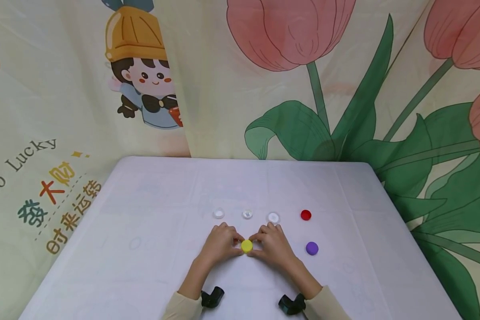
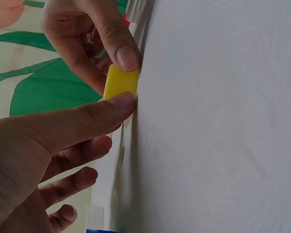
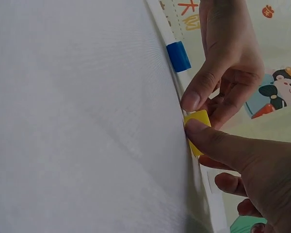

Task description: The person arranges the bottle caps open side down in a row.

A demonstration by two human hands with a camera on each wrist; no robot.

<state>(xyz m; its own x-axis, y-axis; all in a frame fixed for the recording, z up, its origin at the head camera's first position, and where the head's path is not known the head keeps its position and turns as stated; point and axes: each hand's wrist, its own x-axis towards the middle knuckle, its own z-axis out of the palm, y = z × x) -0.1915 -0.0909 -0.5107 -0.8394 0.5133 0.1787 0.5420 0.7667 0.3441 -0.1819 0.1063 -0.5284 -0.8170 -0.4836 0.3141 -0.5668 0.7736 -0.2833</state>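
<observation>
A small yellow cylinder [image 1: 246, 246] with a round flat top is between my two hands, close over the white table [image 1: 144, 266]. My left hand [image 1: 222, 243] pinches its left side, thumb lying along the yellow wall [image 2: 120, 82]. From the other side my right hand [image 1: 273, 246] grips it with thumb and fingers; the right thumb [image 3: 196, 127] presses on its face. The other fingers of the left hand curl loosely in the left wrist view. Fingers partly hide the yellow piece in both wrist views.
Behind the hands stand three clear-white round pieces, left [image 1: 218, 213], middle [image 1: 247, 214] and right [image 1: 273, 218]. A red round piece [image 1: 306, 215] and a purple one [image 1: 312, 248] lie on the right. A blue piece [image 3: 178, 56] shows near the left hand.
</observation>
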